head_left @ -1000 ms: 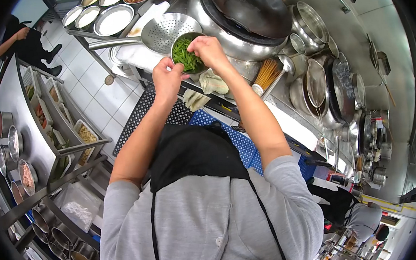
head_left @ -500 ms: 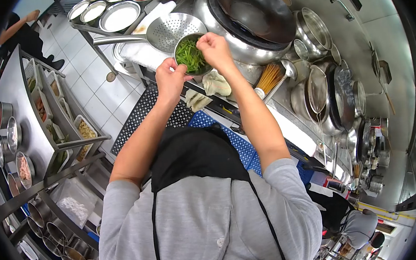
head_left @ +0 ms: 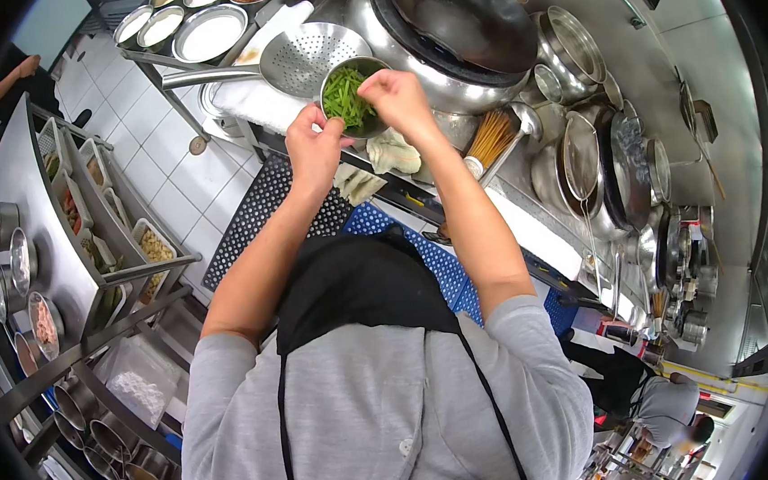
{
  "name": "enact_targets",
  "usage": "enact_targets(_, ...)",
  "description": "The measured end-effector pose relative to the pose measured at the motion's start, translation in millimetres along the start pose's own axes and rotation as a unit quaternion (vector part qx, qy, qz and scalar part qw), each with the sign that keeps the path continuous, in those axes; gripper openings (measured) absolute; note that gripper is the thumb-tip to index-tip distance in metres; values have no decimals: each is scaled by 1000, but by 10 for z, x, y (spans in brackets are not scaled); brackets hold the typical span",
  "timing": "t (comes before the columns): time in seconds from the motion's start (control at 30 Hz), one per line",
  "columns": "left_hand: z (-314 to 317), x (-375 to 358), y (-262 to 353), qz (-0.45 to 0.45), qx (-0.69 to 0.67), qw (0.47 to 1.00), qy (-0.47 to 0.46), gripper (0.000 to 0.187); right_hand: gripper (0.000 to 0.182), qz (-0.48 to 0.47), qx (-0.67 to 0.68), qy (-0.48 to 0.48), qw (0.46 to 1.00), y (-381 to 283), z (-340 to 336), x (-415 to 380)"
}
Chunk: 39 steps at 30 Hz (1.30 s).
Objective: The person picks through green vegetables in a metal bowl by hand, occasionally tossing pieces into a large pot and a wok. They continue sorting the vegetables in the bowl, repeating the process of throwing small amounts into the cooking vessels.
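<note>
A metal bowl (head_left: 377, 128) of cut green vegetables (head_left: 346, 99) is held up in front of me. My left hand (head_left: 314, 144) grips its left rim with thumb and fingers. On the right side, my right hand (head_left: 397, 99) has its fingers pinched together at the greens by the rim; whether it holds a piece is too small to tell. Just behind the bowl lies a perforated metal ladle (head_left: 311, 54), its handle pointing left. A large dark wok (head_left: 466, 17) stands beyond my right hand.
Bowls of white contents (head_left: 210, 33) stand at upper left. Cloths (head_left: 392, 153) lie below the bowl. A bundle of thin sticks (head_left: 491, 139) and a strainer (head_left: 581, 157) are on the right. Shelves of food containers (head_left: 151, 243) line the left. Other people are at far left and lower right.
The right hand has shifted slightly over the greens. The surroundings have moved a little left in view. The person at far left is now farther toward the edge.
</note>
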<state>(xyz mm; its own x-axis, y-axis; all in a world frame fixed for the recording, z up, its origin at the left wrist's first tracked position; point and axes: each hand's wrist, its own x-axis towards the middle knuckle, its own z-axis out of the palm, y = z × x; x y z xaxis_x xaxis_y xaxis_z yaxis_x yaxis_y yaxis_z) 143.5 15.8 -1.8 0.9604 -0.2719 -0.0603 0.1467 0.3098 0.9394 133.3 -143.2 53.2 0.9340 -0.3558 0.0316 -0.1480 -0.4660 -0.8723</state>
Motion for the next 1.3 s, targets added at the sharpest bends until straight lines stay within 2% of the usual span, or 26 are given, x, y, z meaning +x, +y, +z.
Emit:
enact_targets(0.07, 25, -6, 26, 3, 16, 1000, 1, 23, 16, -66, -266, 1, 962, -172, 15, -102)
enact_targets(0.17, 129, -53, 71, 64, 12, 997, 39, 27, 18, -73, -391, 1, 918, -53, 172, -39)
enact_targets(0.27, 80, -39, 33, 45, 7, 998, 34, 26, 14, -93, -306, 45, 946, -123, 170, -49)
enact_targets(0.3, 60, -40, 40, 41, 11, 998, 40, 26, 16, -73, -225, 43, 971, -153, 120, -57)
enact_targets(0.33, 46, -40, 47, 36, 15, 998, 47, 26, 13, -85, -180, 80, 977, -97, 113, -46)
enact_targets(0.37, 35, -47, 45, 31, 19, 998, 53, 26, 10, 14, 7, 31, 999, -48, 48, -23)
enact_targets(0.4, 7, -31, 34, 23, 10, 999, 39, 26, 7, 113, 193, -17, 974, -13, -43, 7)
enact_targets(0.43, -30, -22, 20, 15, 2, 1000, 24, 26, 4, 129, 342, -58, 929, -86, -146, -59)
enact_targets(0.47, -55, -17, 5, 6, -6, 1000, 8, 25, 5, 153, 402, -79, 899, -96, -235, -72)
enact_targets(0.53, -30, -36, 20, 4, -16, 1000, 20, 26, 7, 158, 449, -70, 877, -85, -294, -75)
enact_targets(0.63, 22, -42, 14, 16, -25, 999, 23, 26, 10, 173, 421, -74, 887, -109, -320, -46)
enact_targets(0.73, 71, -55, 6, 22, -26, 999, 17, 26, 8, 140, 381, -101, 908, -7, -305, -13)
enact_targets(0.87, 115, -81, -1, 30, -48, 998, 13, 26, 14, 142, 404, -70, 901, -67, -266, -43)
enact_targets(0.9, 127, -89, 2, 34, -44, 998, 24, 26, 11, 155, 311, -59, 936, -3, -269, 22)
enact_targets(0.93, 143, -93, 11, 39, -40, 998, 36, 27, 11, 77, 179, -41, 980, 66, -234, 37)
enact_targets(0.97, 153, -99, 13, 44, -35, 997, 47, 28, 12, -2, 44, -22, 999, 139, -181, 42)
enact_targets(1.0, 160, -97, -6, 39, -29, 998, 51, 28, 14, -82, -94, -2, 992, 163, -130, 43)
enact_targets(1.03, 166, -95, -37, 34, -22, 998, 55, 28, 15, -120, -234, 25, 964, -51, -83, -64)
enact_targets(1.17, 155, -74, -100, 40, -39, 998, 30, 28, 16, -195, -461, -64, 863, -87, -3, -139)
enact_targets(1.27, 166, -87, -96, 66, -26, 997, 40, 28, 12, -206, -496, -77, 840, 13, 75, -84)
enact_targets(1.3, 154, -88, -95, 51, -23, 998, 42, 27, 11, -200, -475, -65, 855, 5, 68, -61)
